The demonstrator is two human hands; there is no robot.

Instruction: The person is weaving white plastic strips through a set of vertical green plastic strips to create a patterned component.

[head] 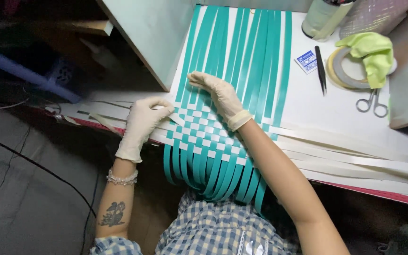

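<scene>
A woven mat of teal strips [242, 52] crossed by white strips [355, 156] lies on a white table [322, 113]. The checkered woven patch [204, 134] sits at the table's near edge. My left hand [143, 120], in a pale latex glove, pinches the end of a white strip at the left side of the weave. My right hand [219, 94], also gloved, lies flat with fingers spread, pressing down on the teal strips just above the woven patch. The teal strip ends [213, 177] hang over the edge toward my lap.
Black tweezers [320, 68], a small blue packet [306, 61], rolls of tape [343, 71] under a yellow-green cloth [374, 52], and scissors [371, 104] lie at the table's right. A spool [322, 16] stands at the back. A pale panel [147, 33] rises on the left.
</scene>
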